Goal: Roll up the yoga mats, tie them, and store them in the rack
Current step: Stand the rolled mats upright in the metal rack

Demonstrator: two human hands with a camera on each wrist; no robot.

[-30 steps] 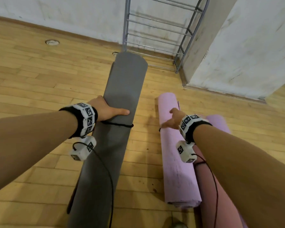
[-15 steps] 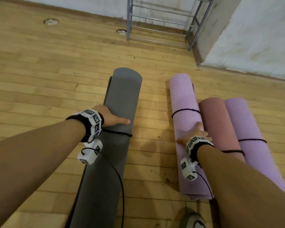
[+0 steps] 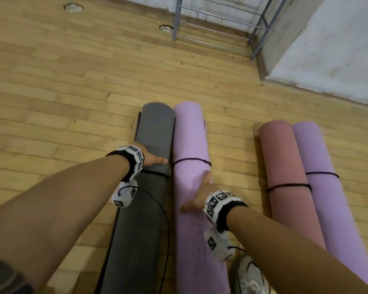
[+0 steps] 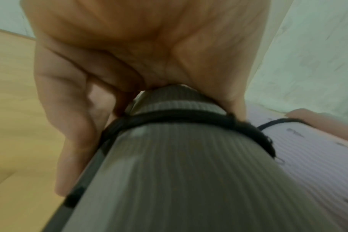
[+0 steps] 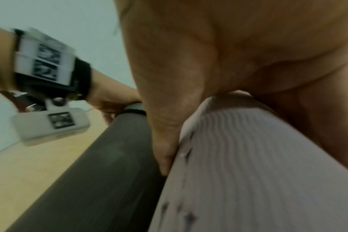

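The right hand (image 5: 238,62) fills the top of the view, its thumb pressed down the left side of a ribbed, pale pink rolled foam mat (image 5: 258,172) and its palm over the top. Just beside it lies a dark grey rolled mat (image 5: 101,180), gripped farther along by the left hand (image 5: 113,102). Below is the light wooden floor (image 5: 30,164).

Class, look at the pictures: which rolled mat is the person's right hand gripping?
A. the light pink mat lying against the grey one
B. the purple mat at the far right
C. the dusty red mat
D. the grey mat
A: the right hand wraps round the light pink mat, which lies against the grey mat held by the left hand.
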